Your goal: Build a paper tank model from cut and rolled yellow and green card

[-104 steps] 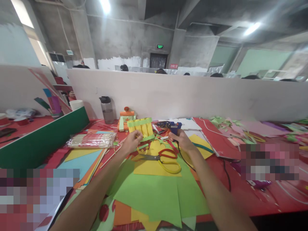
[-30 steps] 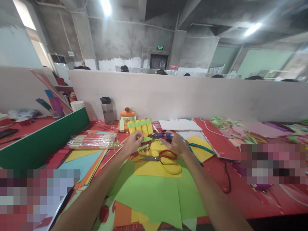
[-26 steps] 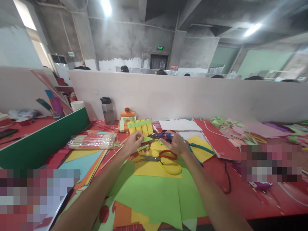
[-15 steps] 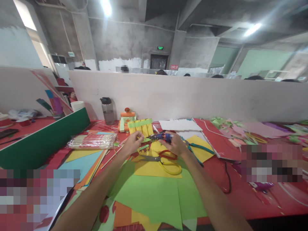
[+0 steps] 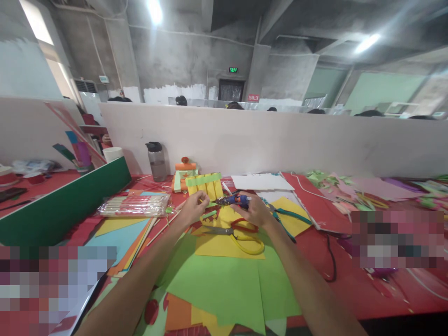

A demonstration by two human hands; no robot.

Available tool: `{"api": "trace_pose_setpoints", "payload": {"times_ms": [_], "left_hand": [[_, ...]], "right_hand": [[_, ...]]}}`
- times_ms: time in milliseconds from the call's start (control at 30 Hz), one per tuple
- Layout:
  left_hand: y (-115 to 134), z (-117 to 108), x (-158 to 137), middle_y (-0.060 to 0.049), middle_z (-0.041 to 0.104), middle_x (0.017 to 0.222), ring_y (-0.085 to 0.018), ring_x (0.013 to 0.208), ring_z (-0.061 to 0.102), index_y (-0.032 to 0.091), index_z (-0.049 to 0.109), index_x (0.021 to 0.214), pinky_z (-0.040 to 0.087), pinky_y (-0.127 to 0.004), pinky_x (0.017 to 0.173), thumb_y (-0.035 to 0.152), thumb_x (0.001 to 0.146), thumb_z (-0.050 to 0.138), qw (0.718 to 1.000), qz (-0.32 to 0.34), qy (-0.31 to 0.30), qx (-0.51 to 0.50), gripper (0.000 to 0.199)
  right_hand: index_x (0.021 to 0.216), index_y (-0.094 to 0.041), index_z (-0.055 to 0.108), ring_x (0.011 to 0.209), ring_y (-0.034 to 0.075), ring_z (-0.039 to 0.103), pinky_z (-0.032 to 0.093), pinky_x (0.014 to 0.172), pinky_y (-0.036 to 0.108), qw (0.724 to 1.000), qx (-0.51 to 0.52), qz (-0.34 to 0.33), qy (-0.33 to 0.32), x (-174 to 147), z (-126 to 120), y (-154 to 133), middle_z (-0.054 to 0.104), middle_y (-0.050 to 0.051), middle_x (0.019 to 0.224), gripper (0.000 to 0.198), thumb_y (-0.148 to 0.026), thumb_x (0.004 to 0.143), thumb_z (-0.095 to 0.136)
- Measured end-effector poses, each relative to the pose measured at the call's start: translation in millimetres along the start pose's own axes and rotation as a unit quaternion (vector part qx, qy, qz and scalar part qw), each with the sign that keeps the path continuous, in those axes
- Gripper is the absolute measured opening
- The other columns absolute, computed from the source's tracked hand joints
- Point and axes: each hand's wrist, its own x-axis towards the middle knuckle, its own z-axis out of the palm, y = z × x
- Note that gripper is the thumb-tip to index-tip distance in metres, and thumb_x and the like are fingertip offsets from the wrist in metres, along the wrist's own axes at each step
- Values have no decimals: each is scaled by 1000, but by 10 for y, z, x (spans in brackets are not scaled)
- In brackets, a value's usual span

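Observation:
In the middle of the table, my right hand (image 5: 257, 210) is wrapped round a blue hot glue gun (image 5: 238, 199), its dark nozzle pointing left. My left hand (image 5: 194, 206) is pinched closed just left of the nozzle tip; what sits between its fingertips is too small to make out. Behind the hands stands a row of yellow paper rolls (image 5: 206, 185) with a light green strip across the top. Scissors (image 5: 229, 231) with red and yellow handles lie below my hands, on yellow paper (image 5: 215, 247) over green sheets (image 5: 217, 284).
Teal-handled pliers (image 5: 292, 214) lie right of my right hand. An orange and green paper model (image 5: 185, 177) and a water bottle (image 5: 157, 163) stand behind, near the white partition (image 5: 245, 140). Wrapped sticks (image 5: 135, 204) lie at left, beside a green divider (image 5: 70, 200). Paper scraps (image 5: 325, 179) cover the right.
Almost nothing differs. My left fingertips have shifted very slightly near the nozzle, while my right hand keeps the glue gun in the same place.

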Motion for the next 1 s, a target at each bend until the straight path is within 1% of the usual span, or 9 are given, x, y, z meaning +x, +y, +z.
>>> {"api": "trace_pose_setpoints", "payload": {"times_ms": [133, 333, 467, 667, 833, 1000], "left_hand": [[17, 1, -2, 3, 52, 68, -13, 57, 49, 18, 54, 78, 37, -24, 54, 38, 84, 52, 1000, -5, 1, -4, 22], [23, 3, -5, 3, 52, 66, -13, 58, 47, 18, 54, 76, 36, -24, 54, 37, 83, 52, 1000, -6, 5, -8, 20], [6, 9, -4, 3, 51, 64, -13, 57, 46, 18, 54, 76, 35, -24, 54, 37, 83, 53, 1000, -5, 6, -9, 20], [-8, 11, -2, 3, 51, 65, -13, 58, 46, 18, 54, 77, 35, -24, 55, 35, 83, 52, 1000, -2, -2, -8, 18], [-48, 12, 1, 3, 52, 68, -12, 59, 48, 18, 54, 79, 36, -23, 55, 34, 84, 52, 1000, -4, -8, -1, 16], [-44, 15, 2, 4, 51, 66, -12, 57, 47, 19, 54, 78, 35, -23, 54, 35, 84, 52, 1000, -5, -2, -4, 18]], "right_hand": [[77, -22, 56, 60, 18, 57, 40, 57, 27, 1000, -4, 3, 2, 1, 2, -1, 64, 1, 67, 24, -44, 86, 63], [75, -22, 55, 59, 17, 56, 39, 57, 27, 1000, -3, -4, 12, 4, 13, 36, 63, 0, 67, 22, -40, 86, 63], [74, -22, 55, 60, 17, 56, 39, 57, 27, 1000, -15, -7, 23, 5, 18, 53, 63, 0, 68, 24, -40, 86, 63], [75, -22, 53, 64, 18, 57, 40, 61, 27, 999, -25, -11, 30, 8, 29, 68, 64, 1, 71, 24, -41, 87, 62], [75, -22, 54, 64, 18, 57, 40, 60, 27, 999, -28, -8, 37, 10, 26, 67, 63, 1, 70, 25, -42, 88, 61], [73, -22, 54, 62, 18, 55, 38, 58, 27, 999, -26, -12, 35, 11, 20, 56, 63, 1, 68, 24, -40, 87, 61]]}}
